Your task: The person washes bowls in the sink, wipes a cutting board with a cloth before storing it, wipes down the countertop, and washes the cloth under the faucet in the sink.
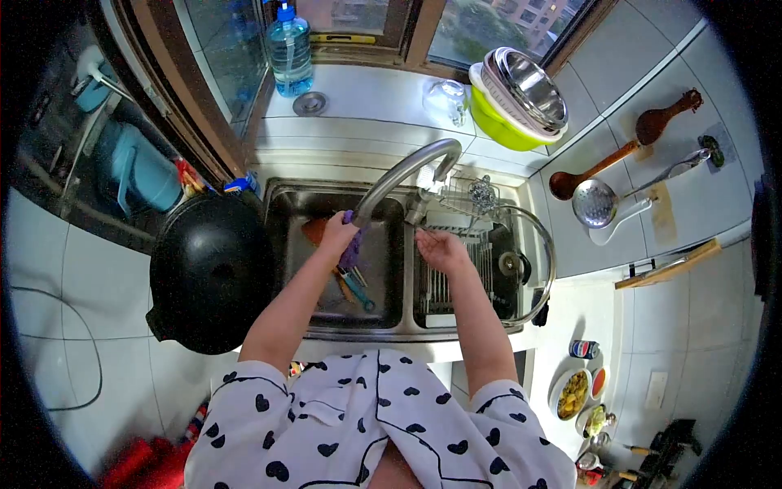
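Note:
My left hand (pixel 336 238) is closed on a purple cloth (pixel 350 257) over the left sink basin (pixel 383 306), beside the lower part of the curved metal faucet (pixel 399 175). Whether the cloth touches the faucet I cannot tell. My right hand (pixel 442 249) is open, palm up with fingers slightly curled, just below the faucet's base (pixel 416 210) and over the sink divider. It holds nothing that I can see. A teal-handled utensil (pixel 358 293) lies in the left basin below the cloth. A reddish-brown item (pixel 314 231) is partly hidden behind my left hand.
A black wok (pixel 212 273) stands left of the sink. A dish rack (pixel 440 285) and a large glass lid (pixel 550 269) occupy the right basin. Stacked bowls (pixel 517 102) and a blue soap bottle (pixel 290 53) sit on the sill. Ladles (pixel 595 204) hang at right; food dishes (pixel 573 395) stand nearby.

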A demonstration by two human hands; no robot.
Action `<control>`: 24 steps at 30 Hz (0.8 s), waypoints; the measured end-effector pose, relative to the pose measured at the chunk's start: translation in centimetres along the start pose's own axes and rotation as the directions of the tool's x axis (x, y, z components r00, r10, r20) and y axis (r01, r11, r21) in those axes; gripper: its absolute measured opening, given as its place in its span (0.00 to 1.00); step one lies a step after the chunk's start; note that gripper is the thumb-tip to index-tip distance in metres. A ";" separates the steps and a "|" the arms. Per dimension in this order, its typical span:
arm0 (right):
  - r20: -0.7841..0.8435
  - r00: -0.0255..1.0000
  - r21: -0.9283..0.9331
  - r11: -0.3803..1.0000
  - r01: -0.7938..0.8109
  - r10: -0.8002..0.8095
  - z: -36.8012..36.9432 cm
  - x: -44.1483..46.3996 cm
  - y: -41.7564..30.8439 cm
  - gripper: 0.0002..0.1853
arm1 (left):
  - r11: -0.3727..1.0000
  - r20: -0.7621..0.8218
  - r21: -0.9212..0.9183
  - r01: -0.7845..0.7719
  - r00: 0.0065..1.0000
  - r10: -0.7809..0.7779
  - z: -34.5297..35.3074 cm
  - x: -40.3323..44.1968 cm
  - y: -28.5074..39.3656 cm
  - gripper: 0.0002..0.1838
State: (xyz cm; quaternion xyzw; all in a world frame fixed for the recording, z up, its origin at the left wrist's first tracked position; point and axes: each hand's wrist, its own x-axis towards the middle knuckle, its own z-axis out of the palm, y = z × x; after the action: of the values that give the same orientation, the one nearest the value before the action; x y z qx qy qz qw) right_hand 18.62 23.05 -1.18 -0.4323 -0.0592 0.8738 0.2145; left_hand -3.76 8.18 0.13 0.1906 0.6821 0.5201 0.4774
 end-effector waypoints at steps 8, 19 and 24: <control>0.086 0.996 -0.034 0.999 -0.009 0.012 -0.8 1.2 -1.8 0.25 | 0.990 -0.115 -0.114 -0.078 0.991 0.065 1.6 -4.5 2.1 0.12; 0.206 0.888 -0.210 0.905 -0.371 0.412 5.0 0.0 10.1 0.29 | 0.706 -0.328 0.559 -0.435 0.666 0.670 6.9 -9.2 -0.1 0.28; 0.196 0.874 -0.281 0.879 -0.384 0.445 5.0 0.3 10.2 0.24 | 0.664 -0.264 0.699 -0.264 0.768 0.583 7.1 -9.8 -1.0 0.24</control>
State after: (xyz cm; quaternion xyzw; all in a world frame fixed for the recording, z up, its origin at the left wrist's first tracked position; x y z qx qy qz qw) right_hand 11.23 14.38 -1.29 -0.3414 -0.0939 0.9343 -0.0407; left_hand 7.11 4.12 3.65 0.3652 0.8415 0.3923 0.0677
